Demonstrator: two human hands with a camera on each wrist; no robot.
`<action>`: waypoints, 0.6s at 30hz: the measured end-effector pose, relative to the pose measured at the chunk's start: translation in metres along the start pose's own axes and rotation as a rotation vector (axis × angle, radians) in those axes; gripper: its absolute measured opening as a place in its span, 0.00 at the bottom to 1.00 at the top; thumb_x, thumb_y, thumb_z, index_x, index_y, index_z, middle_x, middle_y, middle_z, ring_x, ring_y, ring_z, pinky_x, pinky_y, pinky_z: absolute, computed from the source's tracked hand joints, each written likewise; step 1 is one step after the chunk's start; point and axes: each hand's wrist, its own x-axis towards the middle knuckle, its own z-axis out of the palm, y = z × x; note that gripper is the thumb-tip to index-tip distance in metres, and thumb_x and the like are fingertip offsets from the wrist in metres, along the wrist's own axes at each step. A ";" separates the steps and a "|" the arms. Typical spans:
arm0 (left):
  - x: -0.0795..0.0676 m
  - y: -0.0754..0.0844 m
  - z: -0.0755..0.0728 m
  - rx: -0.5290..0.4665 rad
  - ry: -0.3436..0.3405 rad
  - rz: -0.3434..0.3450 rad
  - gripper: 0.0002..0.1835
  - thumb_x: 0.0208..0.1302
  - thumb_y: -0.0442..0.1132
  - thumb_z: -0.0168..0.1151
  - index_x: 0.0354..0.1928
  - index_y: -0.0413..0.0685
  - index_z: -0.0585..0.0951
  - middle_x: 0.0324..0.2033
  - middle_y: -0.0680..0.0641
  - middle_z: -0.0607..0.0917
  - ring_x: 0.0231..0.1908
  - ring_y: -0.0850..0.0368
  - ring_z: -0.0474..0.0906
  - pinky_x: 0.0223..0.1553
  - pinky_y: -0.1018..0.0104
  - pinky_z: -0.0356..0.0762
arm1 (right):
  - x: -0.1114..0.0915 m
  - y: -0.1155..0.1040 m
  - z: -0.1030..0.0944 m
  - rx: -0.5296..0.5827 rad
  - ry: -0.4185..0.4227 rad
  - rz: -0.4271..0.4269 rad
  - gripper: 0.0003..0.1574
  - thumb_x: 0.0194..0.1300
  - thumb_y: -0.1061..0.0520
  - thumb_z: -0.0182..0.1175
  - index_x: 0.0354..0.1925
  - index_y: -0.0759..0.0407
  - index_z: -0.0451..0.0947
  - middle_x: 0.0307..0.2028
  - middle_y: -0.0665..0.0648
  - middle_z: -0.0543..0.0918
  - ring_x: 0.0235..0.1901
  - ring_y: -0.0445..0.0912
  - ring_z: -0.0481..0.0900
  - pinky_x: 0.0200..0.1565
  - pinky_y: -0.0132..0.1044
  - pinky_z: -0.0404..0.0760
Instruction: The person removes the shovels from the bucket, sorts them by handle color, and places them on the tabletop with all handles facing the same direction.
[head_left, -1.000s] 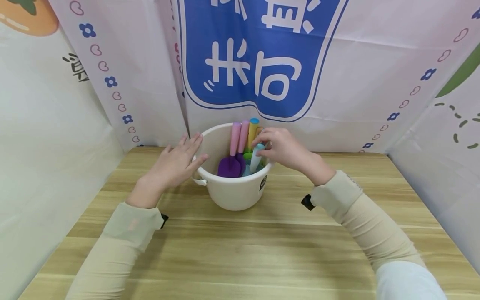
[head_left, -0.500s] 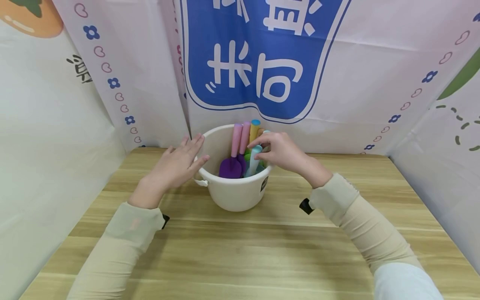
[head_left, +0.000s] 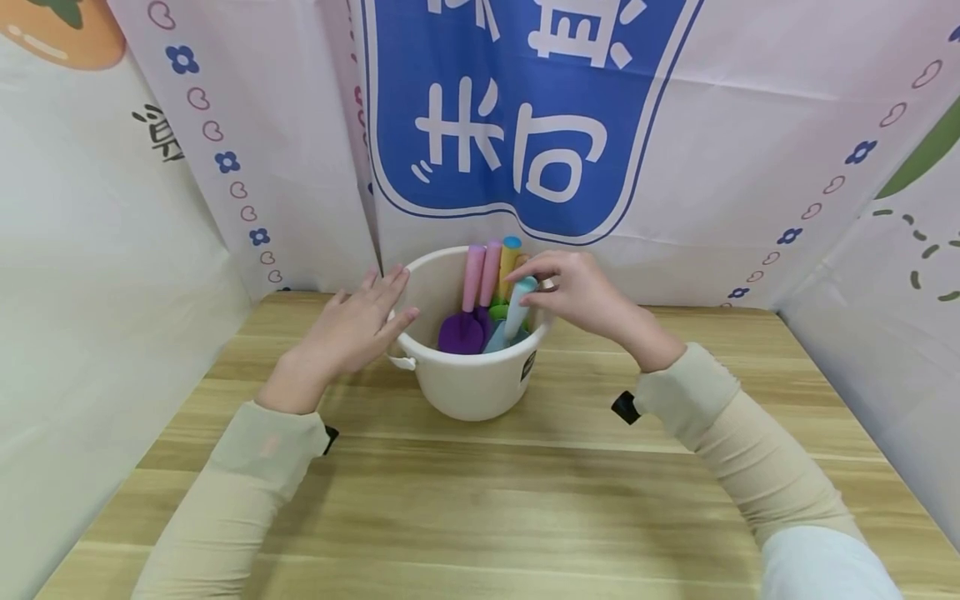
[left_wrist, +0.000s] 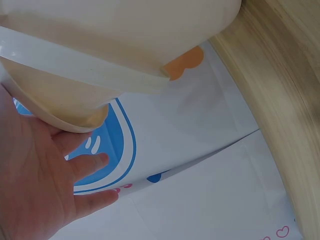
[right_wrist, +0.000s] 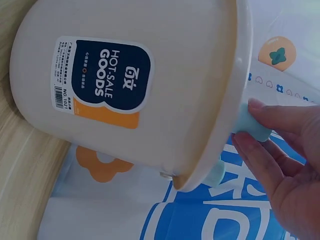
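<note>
A white bucket (head_left: 468, 387) stands on the table and holds several toy shovels. My left hand (head_left: 352, 327) rests on its left rim with fingers spread; the left wrist view shows that hand (left_wrist: 47, 177) against the rim from outside. Between thumb and fingers, my right hand (head_left: 588, 298) pinches the handle end of a light-blue shovel (head_left: 519, 310). This handle (right_wrist: 254, 126) sticks out past the rim in the right wrist view. Left of it are purple shovels (head_left: 460, 333) with pink handles and a yellow handle (head_left: 508, 265) with a blue end.
Behind the bucket hangs a printed cloth (head_left: 300, 150), with more cloth along both sides. The wooden table (head_left: 480, 508) extends in front of the bucket. A second light-blue end (right_wrist: 215, 174) peeks over the rim. The bucket's handle (left_wrist: 80, 62) hangs down its side.
My right hand dipped slightly, then rose and moved a little right, with the light-blue shovel's handle coming up too. My left hand has stayed on the rim.
</note>
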 end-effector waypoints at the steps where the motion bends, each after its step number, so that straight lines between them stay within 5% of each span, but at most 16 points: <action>1: 0.000 0.000 0.000 -0.001 -0.001 0.000 0.42 0.80 0.66 0.29 0.82 0.46 0.45 0.81 0.45 0.44 0.79 0.37 0.37 0.72 0.27 0.39 | -0.001 0.000 -0.002 0.010 -0.003 0.009 0.17 0.63 0.68 0.71 0.51 0.66 0.87 0.52 0.61 0.86 0.51 0.53 0.83 0.52 0.46 0.86; 9: 0.000 0.002 -0.002 -0.004 -0.008 -0.002 0.41 0.80 0.65 0.29 0.82 0.46 0.45 0.81 0.45 0.43 0.79 0.38 0.36 0.72 0.27 0.39 | -0.006 -0.002 -0.015 0.089 0.012 0.048 0.18 0.65 0.68 0.69 0.54 0.66 0.85 0.56 0.61 0.84 0.53 0.54 0.82 0.52 0.47 0.86; 18: 0.000 0.003 -0.001 -0.011 -0.010 -0.003 0.41 0.81 0.64 0.30 0.82 0.45 0.45 0.81 0.45 0.43 0.79 0.37 0.36 0.72 0.27 0.39 | -0.020 -0.003 -0.025 0.149 0.130 0.015 0.17 0.66 0.66 0.69 0.53 0.67 0.85 0.52 0.60 0.85 0.50 0.52 0.84 0.49 0.41 0.87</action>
